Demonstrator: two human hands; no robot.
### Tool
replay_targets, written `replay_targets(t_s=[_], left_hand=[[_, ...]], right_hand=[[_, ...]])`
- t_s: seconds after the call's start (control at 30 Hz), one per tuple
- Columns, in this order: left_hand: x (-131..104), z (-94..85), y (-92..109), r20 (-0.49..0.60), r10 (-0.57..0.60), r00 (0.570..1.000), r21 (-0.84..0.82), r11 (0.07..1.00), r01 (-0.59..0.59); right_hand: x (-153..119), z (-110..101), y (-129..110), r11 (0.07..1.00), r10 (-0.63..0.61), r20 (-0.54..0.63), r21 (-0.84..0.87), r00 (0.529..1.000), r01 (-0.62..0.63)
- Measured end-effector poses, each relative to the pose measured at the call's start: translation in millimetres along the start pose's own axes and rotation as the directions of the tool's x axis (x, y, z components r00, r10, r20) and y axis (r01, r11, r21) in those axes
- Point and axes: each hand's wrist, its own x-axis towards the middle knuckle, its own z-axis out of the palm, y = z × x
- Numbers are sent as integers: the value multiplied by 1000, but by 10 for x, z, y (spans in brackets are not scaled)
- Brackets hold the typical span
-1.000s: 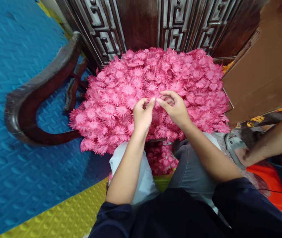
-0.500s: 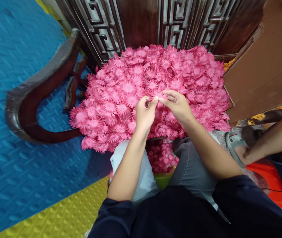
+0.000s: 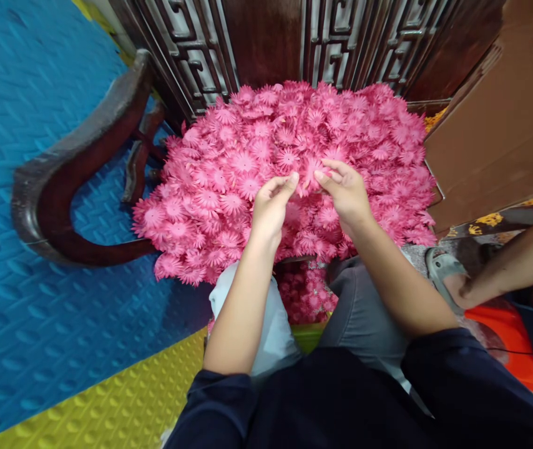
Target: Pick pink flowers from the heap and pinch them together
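Note:
A pink artificial flower piece point(image 3: 312, 177), flat with thin pointed petals, is pinched by its right edge between the thumb and fingers of my right hand point(image 3: 347, 192). Just left of that flower, my left hand point(image 3: 270, 204) has thumb and forefinger pressed together; whether anything small is between them is hidden. A small gap shows between the left fingertips and the flower. Under both hands spreads a big heap of similar pink flowers point(image 3: 220, 181), close to my knees.
A dark curved wooden armrest point(image 3: 37, 206) borders the heap on the left, over blue matting point(image 3: 107, 318). Carved wooden panels point(image 3: 266, 43) stand behind. Brown cardboard point(image 3: 500, 125) is on the right, near another person's leg and sandal point(image 3: 442, 277). More pink flowers point(image 3: 306, 293) lie below, between my knees.
My hands have moved apart. The left fingertips have come away from the flower, which has shifted slightly up and right with my right hand and now faces me more.

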Motion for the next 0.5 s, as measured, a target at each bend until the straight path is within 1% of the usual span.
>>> replay_targets(t_s=[0.03,0.07,0.1,0.13,0.17,0.2,0.27,0.3,0.33,0.37,0.4,0.47,0.5], left_hand=[[20,-21,-3,-11,4,1000,1,1000,-4],[44,-52,-5,-44,33,998,16,999,-33],[73,-94,-6,-96,89,991,52,995,-84],[106,-145,-5,-160,164,973,113,983,-147],[140,-202,0,-228,253,940,194,958,-211],[172,-261,9,-293,336,895,292,923,-251],[213,-357,38,-397,445,803,447,858,-254],[215,-383,54,-426,480,767,502,830,-242],[203,-388,68,-434,509,743,547,805,-232],[178,-371,77,-418,533,736,585,777,-231],[141,-334,79,-384,553,740,618,749,-239],[48,-218,63,-282,571,771,659,699,-277],[0,-153,48,-243,571,784,659,691,-298]], right_hand=[[24,-32,20,1000,1,-23,4,1000,-1],[46,-63,35,1000,5,-45,8,999,-4],[66,-92,44,1000,10,-67,11,998,-9],[82,-116,47,1000,17,-86,15,996,-16],[93,-133,43,999,24,-105,24,994,-22],[99,-145,35,999,30,-124,39,992,-25],[100,-150,10,997,29,-161,80,987,-16],[96,-145,-4,995,22,-177,96,984,-5],[90,-136,-16,994,13,-187,105,982,7],[83,-125,-27,994,-1,-194,105,981,22],[75,-111,-37,994,-16,-195,101,981,36],[58,-79,-56,994,-40,-179,91,983,57],[50,-64,-67,994,-49,-169,88,984,65]])
